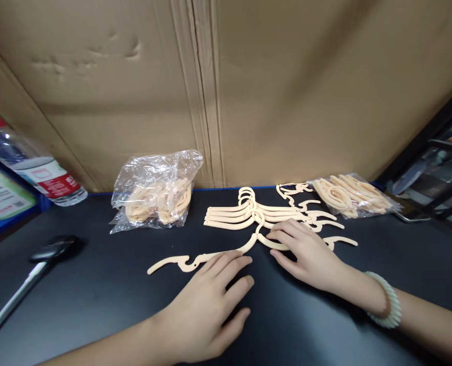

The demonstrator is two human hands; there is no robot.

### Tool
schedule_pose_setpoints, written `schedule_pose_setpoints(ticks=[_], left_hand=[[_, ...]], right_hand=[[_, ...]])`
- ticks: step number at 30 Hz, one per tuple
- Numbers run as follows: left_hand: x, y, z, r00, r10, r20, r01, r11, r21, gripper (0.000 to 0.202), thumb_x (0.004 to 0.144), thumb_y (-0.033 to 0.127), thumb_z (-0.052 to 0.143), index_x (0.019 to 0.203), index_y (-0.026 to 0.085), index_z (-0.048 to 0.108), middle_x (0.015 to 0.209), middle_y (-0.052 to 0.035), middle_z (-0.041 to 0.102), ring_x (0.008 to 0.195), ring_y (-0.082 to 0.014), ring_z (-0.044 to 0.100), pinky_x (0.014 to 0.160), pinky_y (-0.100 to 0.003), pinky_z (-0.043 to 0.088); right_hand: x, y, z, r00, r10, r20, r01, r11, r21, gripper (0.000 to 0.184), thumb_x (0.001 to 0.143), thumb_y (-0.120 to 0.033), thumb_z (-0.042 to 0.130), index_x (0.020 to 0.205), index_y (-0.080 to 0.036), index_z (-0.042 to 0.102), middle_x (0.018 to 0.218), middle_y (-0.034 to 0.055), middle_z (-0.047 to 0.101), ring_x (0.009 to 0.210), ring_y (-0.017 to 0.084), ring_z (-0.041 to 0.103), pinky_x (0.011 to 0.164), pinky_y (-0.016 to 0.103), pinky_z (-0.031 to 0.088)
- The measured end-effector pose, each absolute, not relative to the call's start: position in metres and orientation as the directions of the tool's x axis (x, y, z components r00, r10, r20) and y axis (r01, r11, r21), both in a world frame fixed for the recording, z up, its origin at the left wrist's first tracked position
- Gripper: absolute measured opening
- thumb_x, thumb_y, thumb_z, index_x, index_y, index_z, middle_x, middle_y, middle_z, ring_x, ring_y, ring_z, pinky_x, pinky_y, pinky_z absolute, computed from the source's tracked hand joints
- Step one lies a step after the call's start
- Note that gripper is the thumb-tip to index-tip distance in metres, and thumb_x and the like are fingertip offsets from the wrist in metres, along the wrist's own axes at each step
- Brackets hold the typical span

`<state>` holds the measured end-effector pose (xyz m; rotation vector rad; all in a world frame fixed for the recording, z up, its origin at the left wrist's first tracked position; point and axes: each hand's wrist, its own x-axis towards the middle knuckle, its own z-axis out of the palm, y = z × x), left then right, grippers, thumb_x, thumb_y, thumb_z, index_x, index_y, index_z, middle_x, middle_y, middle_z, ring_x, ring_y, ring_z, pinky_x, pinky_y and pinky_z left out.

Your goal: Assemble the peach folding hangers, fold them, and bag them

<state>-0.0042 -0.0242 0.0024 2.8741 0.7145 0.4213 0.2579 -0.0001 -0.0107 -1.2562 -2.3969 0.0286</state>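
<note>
A cream plastic hanger lies flat on the black table in front of me. My left hand rests flat, fingers stretched out, fingertips touching the hanger's left arm. My right hand, with a pale bead bracelet on the wrist, lies open over the hanger's right arm, fingertips near its hook. Just beyond the hands sits a neat stack of several cream hangers.
A crumpled clear bag of hangers sits at the back left, another flat bag of hangers at the back right. A water bottle lies far left. A black object with a white cable is at left. A cardboard wall stands behind.
</note>
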Motion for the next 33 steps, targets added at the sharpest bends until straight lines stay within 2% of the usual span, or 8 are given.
schedule_pose_setpoints(ticks=[7, 16, 20, 22, 26, 28, 30, 33], left_hand=[[-0.004, -0.022, 0.001, 0.831, 0.532, 0.160, 0.498, -0.841, 0.212, 0.042, 0.087, 0.023, 0.054, 0.129, 0.015, 0.053, 0.147, -0.0197, 0.043, 0.139, -0.0355, 0.036, 0.113, -0.057, 0.034], [-0.004, -0.021, 0.000, 0.816, 0.567, 0.116, 0.526, -0.810, 0.259, 0.047, 0.088, 0.025, 0.055, 0.134, 0.018, 0.049, 0.155, -0.0174, 0.034, 0.145, -0.0347, 0.026, 0.115, -0.056, 0.031], [-0.005, -0.021, 0.001, 0.829, 0.545, 0.127, 0.506, -0.827, 0.246, 0.045, 0.088, 0.023, 0.054, 0.133, 0.018, 0.050, 0.154, -0.0154, 0.036, 0.145, -0.0341, 0.025, 0.115, -0.058, 0.029], [-0.005, -0.021, 0.001, 0.850, 0.508, 0.138, 0.469, -0.850, 0.240, 0.043, 0.088, 0.019, 0.053, 0.130, 0.018, 0.052, 0.152, -0.0141, 0.040, 0.144, -0.0330, 0.029, 0.115, -0.057, 0.029], [-0.004, -0.020, 0.002, 0.889, 0.433, 0.145, 0.389, -0.884, 0.258, 0.039, 0.088, 0.015, 0.051, 0.126, 0.016, 0.054, 0.143, -0.0135, 0.052, 0.136, -0.0300, 0.043, 0.112, -0.050, 0.039], [-0.004, -0.019, 0.002, 0.886, 0.436, 0.159, 0.385, -0.882, 0.273, 0.038, 0.087, 0.014, 0.052, 0.125, 0.016, 0.055, 0.140, -0.0138, 0.054, 0.135, -0.0305, 0.045, 0.110, -0.048, 0.042], [-0.004, -0.019, 0.003, 0.883, 0.435, 0.175, 0.375, -0.879, 0.294, 0.038, 0.086, 0.013, 0.053, 0.124, 0.017, 0.056, 0.139, -0.0136, 0.056, 0.133, -0.0308, 0.047, 0.109, -0.048, 0.043], [-0.003, -0.018, 0.005, 0.883, 0.438, 0.168, 0.374, -0.873, 0.311, 0.039, 0.085, 0.012, 0.053, 0.124, 0.017, 0.056, 0.139, -0.0136, 0.055, 0.133, -0.0316, 0.047, 0.109, -0.049, 0.043]], right_hand=[[0.260, 0.003, -0.011, -0.499, 0.790, 0.357, 0.768, 0.594, -0.240, 0.025, 0.091, -0.023, 0.055, 0.114, -0.017, 0.059, 0.116, 0.0123, 0.060, 0.108, 0.027, 0.054, 0.092, 0.045, 0.048], [0.260, 0.003, -0.013, -0.496, 0.796, 0.346, 0.769, 0.588, -0.251, 0.026, 0.091, -0.025, 0.054, 0.116, -0.018, 0.058, 0.118, 0.0125, 0.059, 0.109, 0.027, 0.054, 0.094, 0.046, 0.048], [0.261, 0.006, -0.011, -0.477, 0.782, 0.403, 0.745, 0.602, -0.287, 0.020, 0.091, -0.024, 0.054, 0.109, -0.018, 0.061, 0.109, 0.0112, 0.063, 0.103, 0.026, 0.057, 0.089, 0.043, 0.049], [0.267, 0.012, -0.008, -0.453, 0.769, 0.451, 0.738, 0.607, -0.295, 0.016, 0.092, -0.023, 0.053, 0.104, -0.018, 0.063, 0.101, 0.0101, 0.066, 0.097, 0.024, 0.059, 0.086, 0.042, 0.049], [0.295, 0.036, -0.004, -0.381, 0.759, 0.528, 0.792, 0.563, -0.237, 0.018, 0.094, -0.026, 0.048, 0.096, -0.018, 0.064, 0.091, 0.0096, 0.069, 0.089, 0.026, 0.061, 0.082, 0.042, 0.049], [0.313, 0.048, -0.003, -0.309, 0.781, 0.543, 0.844, 0.488, -0.223, 0.022, 0.094, -0.029, 0.047, 0.099, -0.017, 0.065, 0.094, 0.0110, 0.070, 0.093, 0.028, 0.061, 0.083, 0.044, 0.049], [0.327, 0.057, -0.002, -0.293, 0.812, 0.504, 0.874, 0.441, -0.202, 0.029, 0.095, -0.033, 0.044, 0.107, -0.015, 0.064, 0.101, 0.0129, 0.069, 0.098, 0.029, 0.060, 0.086, 0.046, 0.048], [0.337, 0.062, -0.004, -0.372, 0.842, 0.391, 0.887, 0.446, -0.116, 0.038, 0.098, -0.038, 0.038, 0.117, -0.016, 0.062, 0.110, 0.0139, 0.067, 0.106, 0.030, 0.058, 0.093, 0.050, 0.045]])
